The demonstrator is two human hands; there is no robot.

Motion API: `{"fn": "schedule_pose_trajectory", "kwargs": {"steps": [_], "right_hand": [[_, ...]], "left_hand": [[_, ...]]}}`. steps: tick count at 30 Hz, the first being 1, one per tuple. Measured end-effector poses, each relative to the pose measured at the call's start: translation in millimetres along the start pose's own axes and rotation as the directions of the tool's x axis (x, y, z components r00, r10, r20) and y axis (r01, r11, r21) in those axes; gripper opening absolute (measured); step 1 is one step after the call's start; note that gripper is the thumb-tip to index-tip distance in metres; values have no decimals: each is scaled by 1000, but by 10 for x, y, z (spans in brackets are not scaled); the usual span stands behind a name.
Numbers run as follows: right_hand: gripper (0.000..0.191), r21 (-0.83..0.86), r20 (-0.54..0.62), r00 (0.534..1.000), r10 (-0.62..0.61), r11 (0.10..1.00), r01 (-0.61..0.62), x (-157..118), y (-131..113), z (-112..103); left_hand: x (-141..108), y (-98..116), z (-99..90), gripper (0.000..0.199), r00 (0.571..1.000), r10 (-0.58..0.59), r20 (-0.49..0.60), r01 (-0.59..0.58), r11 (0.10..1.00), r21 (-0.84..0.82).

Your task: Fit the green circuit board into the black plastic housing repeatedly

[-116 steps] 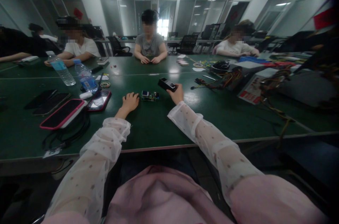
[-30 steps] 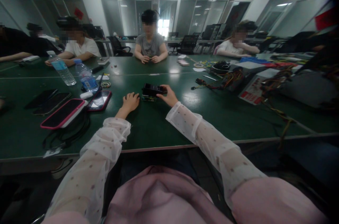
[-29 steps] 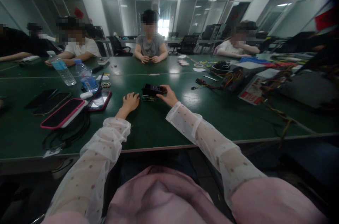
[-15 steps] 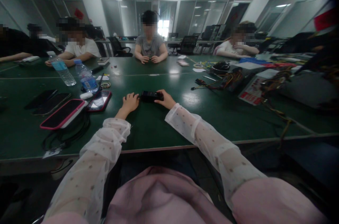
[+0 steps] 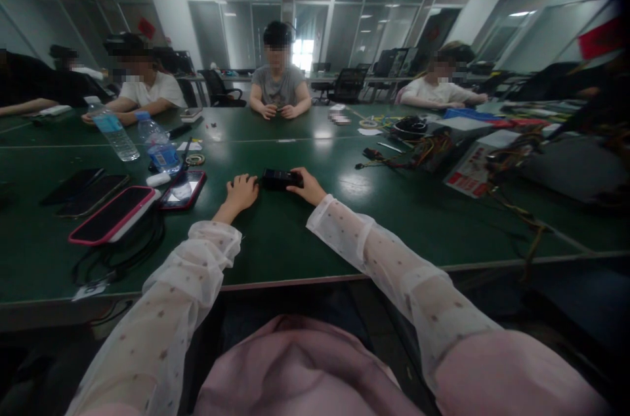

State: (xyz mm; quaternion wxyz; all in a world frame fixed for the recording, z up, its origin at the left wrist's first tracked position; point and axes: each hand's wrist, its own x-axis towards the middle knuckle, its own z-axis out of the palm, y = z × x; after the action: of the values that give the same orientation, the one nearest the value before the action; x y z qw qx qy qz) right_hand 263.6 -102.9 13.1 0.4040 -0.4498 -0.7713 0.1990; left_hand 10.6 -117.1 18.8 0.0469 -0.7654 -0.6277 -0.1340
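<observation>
Mid-table, our right hand (image 5: 309,186) has the black box (image 5: 279,178) by its right end, thumb on the near side, fingers curled round the far side. The box looks level, low at the table; we can't see its underside, so can't tell if it sits flat or on something.

Our left hand (image 5: 243,191) is palm down, fingers loosely spread, holding nothing we can see. It's just beside the box's left end; can't tell if fingertips touch.

Risks, our read: one-end grip, so uneven pressure could rock the box or skid it across the glossy green table (image 5: 275,242). A leftward slide would run into our left fingers. If something's underneath, pushing down blind could pinch it.

Further left: red-edged phone (image 5: 182,189), pink-edged phone (image 5: 113,214), loose black cable (image 5: 142,242) near our left sleeve (image 5: 184,285). A careless pull back could snag that cable on the sheer fabric. Blue-capped bottle (image 5: 160,147) stands behind the phones; a wide left swing could knock it.

To the right, well apart: wire bundle (image 5: 426,150) and labelled metal box (image 5: 472,170). Across from us, a co-worker in grey (image 5: 279,84), hands at the far edge.
</observation>
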Motion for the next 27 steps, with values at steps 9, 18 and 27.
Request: {"fn": "schedule_pose_trajectory", "kwargs": {"steps": [9,18,27], "right_hand": [[51,-35,10,1000,-24,999,24,249,128,-7],[55,-159,92,992,-83,983,97,373,258,-102],[59,-160,173,970,-170,967,198,576,388,-200]], "left_hand": [[276,-85,-97,30,998,27,-61,-23,997,78],[668,-70,-33,23,996,83,34,-83,996,-8],[1053,-64,-24,33,992,35,122,-41,998,50]]}}
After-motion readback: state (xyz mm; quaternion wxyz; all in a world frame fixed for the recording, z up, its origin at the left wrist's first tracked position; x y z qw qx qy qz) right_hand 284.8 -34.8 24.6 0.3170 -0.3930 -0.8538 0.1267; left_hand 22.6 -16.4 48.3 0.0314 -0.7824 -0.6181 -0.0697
